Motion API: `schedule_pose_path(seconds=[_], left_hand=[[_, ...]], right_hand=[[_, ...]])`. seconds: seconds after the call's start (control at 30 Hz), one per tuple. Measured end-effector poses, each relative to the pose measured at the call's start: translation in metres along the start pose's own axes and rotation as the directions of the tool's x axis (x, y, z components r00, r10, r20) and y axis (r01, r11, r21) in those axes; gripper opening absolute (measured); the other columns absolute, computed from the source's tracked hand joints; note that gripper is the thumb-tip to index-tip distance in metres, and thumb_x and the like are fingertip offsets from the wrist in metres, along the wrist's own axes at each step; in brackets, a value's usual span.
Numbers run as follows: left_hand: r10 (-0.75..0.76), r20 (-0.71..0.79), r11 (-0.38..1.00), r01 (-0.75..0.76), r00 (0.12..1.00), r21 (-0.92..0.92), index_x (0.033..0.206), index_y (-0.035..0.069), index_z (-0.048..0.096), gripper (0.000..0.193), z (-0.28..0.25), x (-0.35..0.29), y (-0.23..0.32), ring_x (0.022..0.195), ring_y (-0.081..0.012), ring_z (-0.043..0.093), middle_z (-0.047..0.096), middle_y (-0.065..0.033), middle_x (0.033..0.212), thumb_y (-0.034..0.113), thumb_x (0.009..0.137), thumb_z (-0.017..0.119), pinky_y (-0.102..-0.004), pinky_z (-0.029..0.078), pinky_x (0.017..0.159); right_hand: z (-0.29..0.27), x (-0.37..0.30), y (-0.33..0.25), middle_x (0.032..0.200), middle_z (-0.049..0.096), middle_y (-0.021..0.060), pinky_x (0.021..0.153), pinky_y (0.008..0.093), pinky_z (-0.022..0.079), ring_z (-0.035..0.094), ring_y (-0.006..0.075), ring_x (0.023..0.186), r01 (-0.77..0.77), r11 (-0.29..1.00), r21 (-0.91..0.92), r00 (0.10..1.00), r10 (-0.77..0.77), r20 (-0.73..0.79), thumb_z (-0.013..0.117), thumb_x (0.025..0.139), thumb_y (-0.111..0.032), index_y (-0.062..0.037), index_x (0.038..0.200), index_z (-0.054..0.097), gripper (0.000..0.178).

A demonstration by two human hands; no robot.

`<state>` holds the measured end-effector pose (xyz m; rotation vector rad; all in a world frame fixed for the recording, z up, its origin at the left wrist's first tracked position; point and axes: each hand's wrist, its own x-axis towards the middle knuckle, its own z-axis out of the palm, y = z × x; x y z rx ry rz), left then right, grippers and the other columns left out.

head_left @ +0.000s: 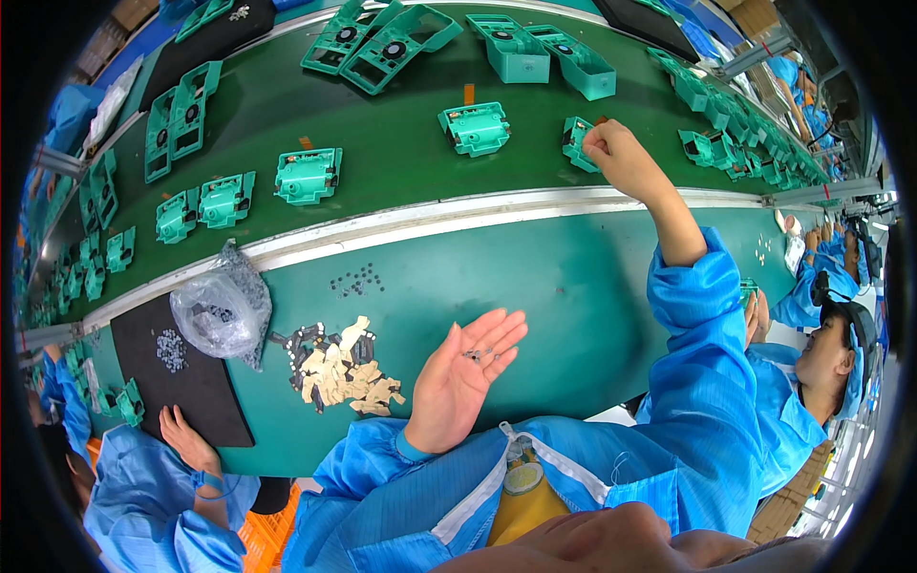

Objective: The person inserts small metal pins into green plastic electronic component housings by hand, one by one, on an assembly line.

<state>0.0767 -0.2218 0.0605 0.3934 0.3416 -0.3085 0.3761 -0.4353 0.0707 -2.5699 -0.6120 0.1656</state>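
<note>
My left hand (458, 380) is held palm up over the green bench, its fingers stretched out. A few tiny dark pieces (475, 355) lie on those fingers. Far forward on the right, my right hand (623, 160) reaches over the conveyor with its fingers closed at the right edge of a small teal plastic housing (577, 145), partly covering it. To the left of that housing sits another teal housing (476, 129) with an orange flat cable sticking up. Left of my left hand lies a pile of cream and black pieces (349, 368).
Small black pieces (358, 280) are scattered beyond the pile. A clear plastic bag (224, 304) stands by a black mat (181, 377), where a co-worker's hand (188, 439) rests. A metal rail (382, 225) separates bench from conveyor. Larger teal casings (387, 46) lie farther back. Another co-worker (812, 372) sits at right.
</note>
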Motion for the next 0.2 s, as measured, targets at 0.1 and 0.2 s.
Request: schedule_pose_path(seconds=[0.1,0.2], left_hand=[[0.004,0.004,1.000,-0.004,1.000,0.007,0.140,-0.003,0.042,0.059,-0.0008,-0.0006,-0.0001,0.139,-0.0319,0.037,0.038,-0.0245,0.149,0.042,0.105,0.030,-0.0402,0.033,0.112],[0.005,0.028,1.000,-0.005,1.000,0.017,0.141,-0.002,0.042,0.059,-0.0044,-0.0021,0.0005,0.140,-0.0315,0.036,0.038,-0.0233,0.150,0.043,0.105,0.030,-0.0403,0.030,0.114]], right_hand=[[0.0051,0.0009,0.0002,0.096,0.060,0.0189,0.085,0.0401,0.046,0.056,0.0334,0.094,0.026,0.999,-0.023,1.000,-0.026,-0.008,0.057,0.088,-0.010,0.0041,0.087,0.063,0.016],[0.0051,0.0045,-0.0051,0.096,0.060,0.0191,0.088,0.0403,0.045,0.056,0.0322,0.098,-0.038,0.999,0.008,0.999,0.038,0.029,0.061,0.087,-0.010,0.0042,0.087,0.064,0.014]])
